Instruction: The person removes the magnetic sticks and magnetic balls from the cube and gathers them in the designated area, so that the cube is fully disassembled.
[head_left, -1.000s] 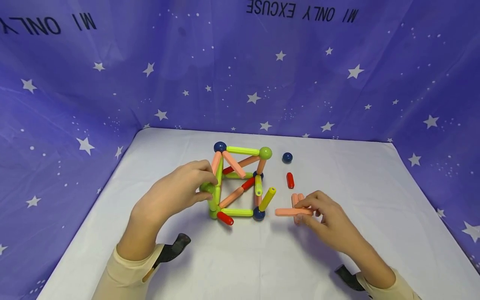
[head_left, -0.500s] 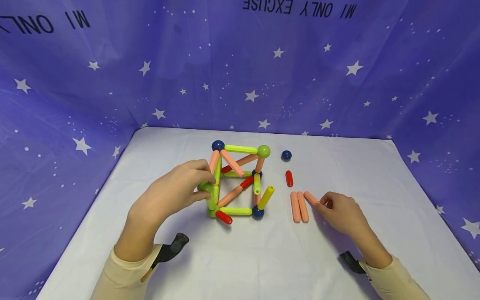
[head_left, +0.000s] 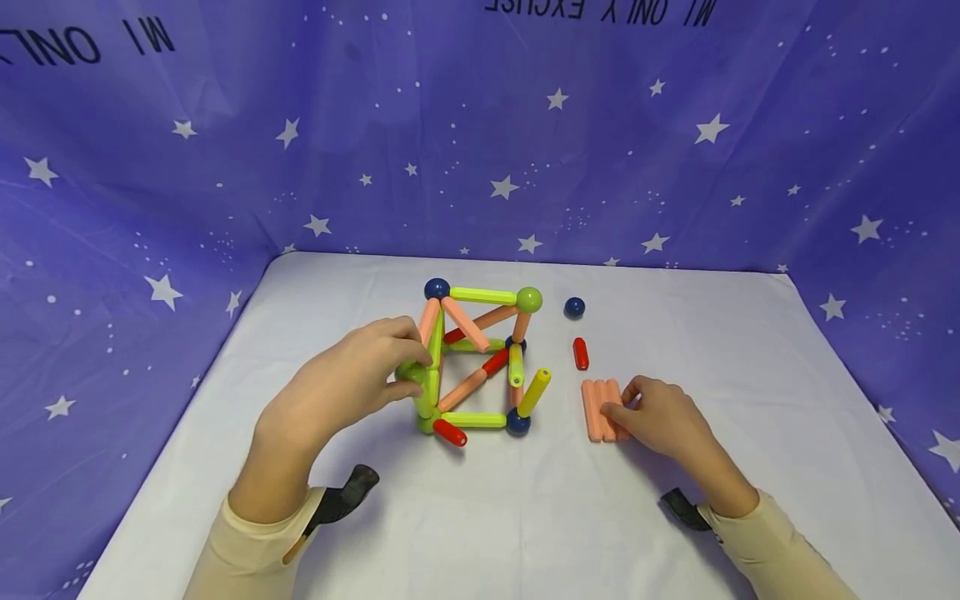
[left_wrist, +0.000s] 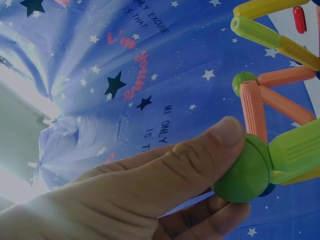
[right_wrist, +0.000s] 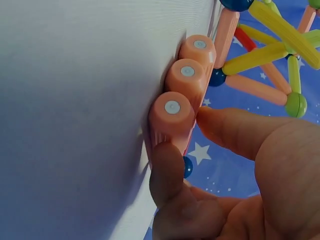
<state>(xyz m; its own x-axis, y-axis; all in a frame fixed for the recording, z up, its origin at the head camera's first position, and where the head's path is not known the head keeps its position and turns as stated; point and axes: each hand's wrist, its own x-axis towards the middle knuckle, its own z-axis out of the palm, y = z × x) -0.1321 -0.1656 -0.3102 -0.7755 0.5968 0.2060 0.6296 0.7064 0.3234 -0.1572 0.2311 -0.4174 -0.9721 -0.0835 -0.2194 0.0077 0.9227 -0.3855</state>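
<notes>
A frame of magnetic sticks and balls (head_left: 483, 296) stands on the white cloth. My left hand (head_left: 337, 387) is at its near left side, pinching a green ball (left_wrist: 242, 175) between thumb and fingers; green and salmon sticks meet at that ball. To the right of the frame, three salmon magnetic sticks (head_left: 600, 408) lie side by side. My right hand (head_left: 667, 417) pinches the rightmost salmon stick (right_wrist: 171, 115), thumb on top and a finger along its outer side, as the right wrist view shows. Its far part is hidden by the fingers in the head view.
Behind the salmon sticks lie a short red stick (head_left: 581, 354) and a dark blue ball (head_left: 574, 307). A yellow stick (head_left: 535, 392) and a red stick (head_left: 450, 432) jut from the frame's near corners. Starry purple cloth (head_left: 480, 150) hangs around the table.
My right hand has turned the salmon stick from lying across the other two to alongside them, first carrying it right, then back left. The left hand keeps its hold on the green ball.
</notes>
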